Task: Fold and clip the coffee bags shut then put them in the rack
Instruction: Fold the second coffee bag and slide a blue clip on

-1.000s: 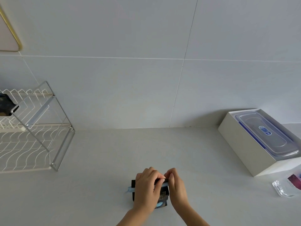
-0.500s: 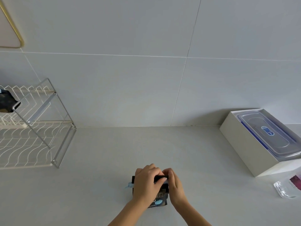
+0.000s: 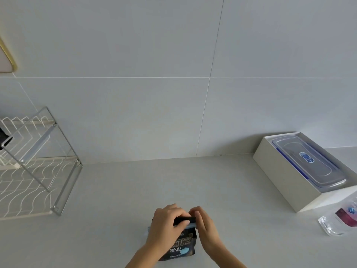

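Pinching the folded top of the black printed coffee bag [image 3: 180,245] with both hands, left hand [image 3: 166,227] and right hand [image 3: 205,228] curled shut, apparently keeping the fold tight. Pressing a pale blue plastic clip [image 3: 190,225] across it, bag standing on the grey surface [image 3: 119,200]. Waiting well apart at left: the white wire rack [image 3: 29,171].

**Both hands close together, fingers curled**

The two forearms come up from the bottom edge and meet near the middle. The left hand [image 3: 167,227] is seen from the back, its fingers bent forward and its thumb pressing toward the right. The right hand [image 3: 205,229] stands just beside it, fingers curled inward, its fingertips [image 3: 197,213] almost touching those of the left. Both wrists are bare.
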A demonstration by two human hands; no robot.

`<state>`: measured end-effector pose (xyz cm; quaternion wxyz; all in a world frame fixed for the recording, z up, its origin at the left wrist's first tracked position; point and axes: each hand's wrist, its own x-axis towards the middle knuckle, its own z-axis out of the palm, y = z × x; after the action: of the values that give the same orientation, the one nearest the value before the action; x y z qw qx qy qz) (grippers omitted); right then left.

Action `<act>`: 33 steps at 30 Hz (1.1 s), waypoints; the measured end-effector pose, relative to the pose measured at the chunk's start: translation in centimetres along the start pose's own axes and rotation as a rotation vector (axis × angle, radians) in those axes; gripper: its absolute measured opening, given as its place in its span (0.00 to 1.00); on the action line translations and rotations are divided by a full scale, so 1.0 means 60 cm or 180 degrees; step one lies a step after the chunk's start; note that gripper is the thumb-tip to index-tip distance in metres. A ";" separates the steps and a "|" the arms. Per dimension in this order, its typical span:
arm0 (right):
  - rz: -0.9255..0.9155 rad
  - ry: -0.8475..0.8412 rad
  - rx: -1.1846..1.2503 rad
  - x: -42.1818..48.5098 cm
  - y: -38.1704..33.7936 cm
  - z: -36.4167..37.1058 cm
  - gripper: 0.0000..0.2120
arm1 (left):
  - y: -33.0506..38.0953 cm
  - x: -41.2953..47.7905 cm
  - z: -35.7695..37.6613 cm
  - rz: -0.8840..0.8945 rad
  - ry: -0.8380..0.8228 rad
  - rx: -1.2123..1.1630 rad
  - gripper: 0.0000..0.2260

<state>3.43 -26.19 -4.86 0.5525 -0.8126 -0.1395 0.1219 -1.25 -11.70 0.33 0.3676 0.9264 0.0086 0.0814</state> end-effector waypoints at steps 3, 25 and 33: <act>0.0009 0.0071 0.0270 -0.004 -0.002 -0.004 0.14 | -0.025 -0.012 -0.030 -0.0073 -0.0028 0.0265 0.05; -0.0056 -0.0348 -0.0325 0.041 -0.059 0.018 0.06 | -0.056 -0.023 -0.059 -0.0521 0.0602 0.0267 0.03; 0.0161 -0.0479 0.0466 0.022 -0.068 0.016 0.13 | -0.036 0.008 -0.046 -0.0063 0.0300 0.0784 0.04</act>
<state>3.94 -23.45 -1.44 0.5952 -0.7619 -0.1506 0.2064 -1.15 -8.18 0.90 0.2510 0.9595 0.0450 0.1196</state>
